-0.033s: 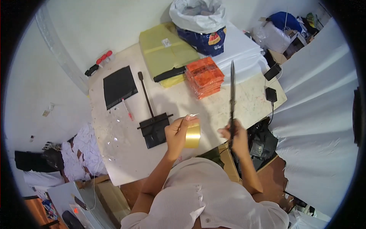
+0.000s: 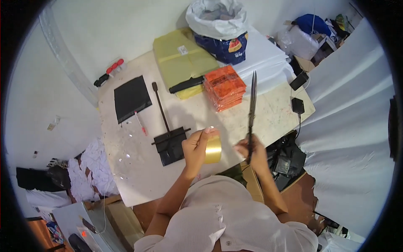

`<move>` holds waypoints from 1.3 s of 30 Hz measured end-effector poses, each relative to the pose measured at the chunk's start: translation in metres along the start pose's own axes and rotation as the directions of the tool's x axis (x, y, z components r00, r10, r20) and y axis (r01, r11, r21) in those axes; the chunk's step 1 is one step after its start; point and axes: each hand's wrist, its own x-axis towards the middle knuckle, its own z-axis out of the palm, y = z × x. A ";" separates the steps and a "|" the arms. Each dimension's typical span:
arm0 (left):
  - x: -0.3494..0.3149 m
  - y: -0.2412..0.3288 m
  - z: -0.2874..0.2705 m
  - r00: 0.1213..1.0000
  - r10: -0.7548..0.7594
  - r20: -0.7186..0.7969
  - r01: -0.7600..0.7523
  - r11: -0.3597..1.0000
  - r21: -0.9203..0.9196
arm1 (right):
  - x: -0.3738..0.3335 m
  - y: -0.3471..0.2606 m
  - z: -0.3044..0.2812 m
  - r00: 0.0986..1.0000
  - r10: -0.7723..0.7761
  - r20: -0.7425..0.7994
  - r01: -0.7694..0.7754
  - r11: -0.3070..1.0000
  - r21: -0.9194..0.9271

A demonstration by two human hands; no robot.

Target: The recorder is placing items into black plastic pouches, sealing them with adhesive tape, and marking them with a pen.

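Observation:
Near the table's front edge, my left hand (image 2: 196,148) is closed on a roll of golden tape (image 2: 213,150), pinching at its top where a small clear bit shows. To its right, my right hand (image 2: 255,152) is wrapped round the handles of long dark scissors (image 2: 252,103). Their blades are together and point away from me, and the fingers are somewhat blurred. Just left of my left hand lies a flat black packet (image 2: 171,153), with a dark metal bar tool (image 2: 161,107) resting across it.
A stack of orange packets (image 2: 224,86) stands beyond my hands. Behind it are yellow plastic bags (image 2: 178,52), a blue-and-white sack (image 2: 220,46) and white sheets (image 2: 264,59). At left lie a black bag (image 2: 132,98) and a pen (image 2: 141,122). Black adapters (image 2: 297,106) sit at the right edge.
My right hand has shifted slightly left with the scissors, drawing a little closer to the tape roll. My left hand keeps its hold on the tape, almost unmoved.

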 end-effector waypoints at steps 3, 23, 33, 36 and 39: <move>0.005 0.000 0.015 0.975 0.222 -0.019 -0.216 0.962 0.167 | 0.008 0.008 0.036 0.995 -0.094 0.021 0.077 0.912 0.402; 0.079 0.025 -0.035 0.844 -0.315 0.434 0.324 0.944 0.056 | -0.029 0.079 -0.003 0.978 -0.191 0.080 0.163 0.949 0.269; 0.101 0.030 -0.030 0.774 -0.266 0.574 0.234 0.963 0.130 | -0.021 0.024 -0.105 0.973 0.028 0.229 0.136 0.732 -0.667; 0.105 0.031 -0.027 0.760 -0.252 0.599 0.223 0.967 0.124 | -0.021 0.024 -0.107 0.953 -0.032 0.303 0.231 0.724 -0.650; 0.107 0.031 -0.023 0.758 -0.222 0.614 0.200 0.974 0.104 | -0.016 0.025 -0.105 0.931 -0.088 0.355 0.324 0.649 -0.688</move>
